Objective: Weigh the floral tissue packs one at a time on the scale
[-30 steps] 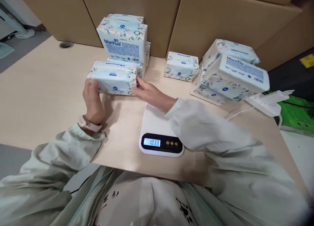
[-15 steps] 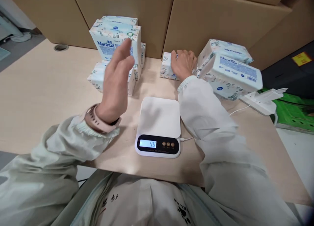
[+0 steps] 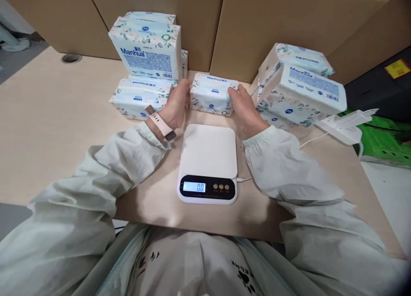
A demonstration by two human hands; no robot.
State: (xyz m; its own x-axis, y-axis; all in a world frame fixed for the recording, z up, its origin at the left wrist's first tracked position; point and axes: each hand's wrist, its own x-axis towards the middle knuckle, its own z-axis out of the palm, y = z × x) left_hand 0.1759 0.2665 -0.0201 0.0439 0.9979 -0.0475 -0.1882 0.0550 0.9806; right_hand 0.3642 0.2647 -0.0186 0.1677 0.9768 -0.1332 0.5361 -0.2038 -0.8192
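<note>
A soft tissue pack (image 3: 210,95), white and pale blue with floral print, lies behind the kitchen scale. My right hand (image 3: 245,105) grips its right end, thumb on the near side. At its left end is my left hand (image 3: 176,105), fingers stretched out and palm turned towards the pack; whether they touch it I cannot tell. The white scale (image 3: 208,152) carries nothing, and its lit display (image 3: 194,187) reads 0.0. Just left of my left hand sits another tissue pack (image 3: 138,95), with a larger upright one (image 3: 146,48) behind it.
More tissue packs (image 3: 308,84) are piled at the right. Cardboard boxes (image 3: 272,26) wall off the back of the table (image 3: 64,129). A white power strip (image 3: 342,129) and a green crate (image 3: 385,142) are at the far right. A cable runs from the scale's right side.
My left hand has moved forward from above the table to the middle pack's left end. That pack has shifted left with my right hand on it. The display went from 4.5 to 0.0.
</note>
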